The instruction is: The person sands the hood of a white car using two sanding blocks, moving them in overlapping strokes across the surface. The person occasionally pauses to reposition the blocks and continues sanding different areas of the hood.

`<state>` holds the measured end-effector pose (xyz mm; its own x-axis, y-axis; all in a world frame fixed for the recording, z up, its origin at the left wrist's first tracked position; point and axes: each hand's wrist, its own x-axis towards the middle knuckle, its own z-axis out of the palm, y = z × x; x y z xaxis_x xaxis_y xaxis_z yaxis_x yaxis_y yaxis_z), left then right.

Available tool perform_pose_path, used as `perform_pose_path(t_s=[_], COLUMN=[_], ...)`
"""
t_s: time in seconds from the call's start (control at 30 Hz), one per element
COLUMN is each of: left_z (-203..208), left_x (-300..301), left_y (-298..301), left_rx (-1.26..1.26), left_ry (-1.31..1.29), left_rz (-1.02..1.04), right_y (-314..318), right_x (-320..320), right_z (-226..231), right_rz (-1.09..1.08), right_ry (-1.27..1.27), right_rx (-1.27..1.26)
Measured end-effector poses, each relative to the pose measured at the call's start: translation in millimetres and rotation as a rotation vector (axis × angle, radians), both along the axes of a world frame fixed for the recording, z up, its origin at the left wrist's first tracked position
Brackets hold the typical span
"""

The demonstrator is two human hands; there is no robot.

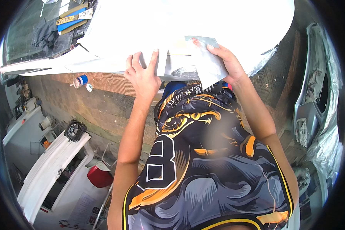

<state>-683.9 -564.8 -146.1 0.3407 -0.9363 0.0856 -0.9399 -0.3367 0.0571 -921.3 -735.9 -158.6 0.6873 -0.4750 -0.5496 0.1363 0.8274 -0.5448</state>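
Note:
My right hand [230,66] pinches a thin, pale grey sheet [208,65] by its right edge, the thumb lying on top. A reddish smudge marks the sheet's upper part, and its lower corner hangs over the edge of the white car body [119,34]. Against that edge, left of the sheet, rests my left hand [145,78] with its fingers apart. Next to its index finger runs a white upright strip [162,63]; whether the fingers touch it I cannot tell. Glare washes out much of the white surface.
A yellow-handled scraper [73,18] and dark cloth [46,37] lie on the glass at upper left. On the brown floor [107,92] is a blue-and-white can [80,81]. White panels [51,168] stand lower left; a grey bumper [312,88] stands at right.

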Motion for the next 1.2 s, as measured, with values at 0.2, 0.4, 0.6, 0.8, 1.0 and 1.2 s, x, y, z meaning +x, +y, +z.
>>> perform_pose_path(t_s=[0.2,0.4,0.6,0.8,1.0,1.2], left_z=[42,117,119,85,52,28], left_x=[-3,-9,-39,-8,14,9], left_y=[18,2,-18,-6,-33,-5], left_rx=[0.083,0.156,0.253,0.275,0.094,0.127], left_ry=[0.135,0.27,0.174,0.096,0.006,-0.046], left_rz=[-0.016,-0.308,-0.368,-0.2,-0.062,-0.042], right_y=[-4,-7,-4,-60,-139,-147], right_x=[9,39,57,15,-34,-57], right_z=[5,17,11,0,-81,-117], right_rz=[-0.027,-0.066,-0.056,-0.377,-0.307,-0.247], right_ry=[-0.011,0.045,-0.077,0.121,-0.139,-0.336], right_rx=[-0.015,-0.232,-0.585,-0.5,-0.325,-0.119])
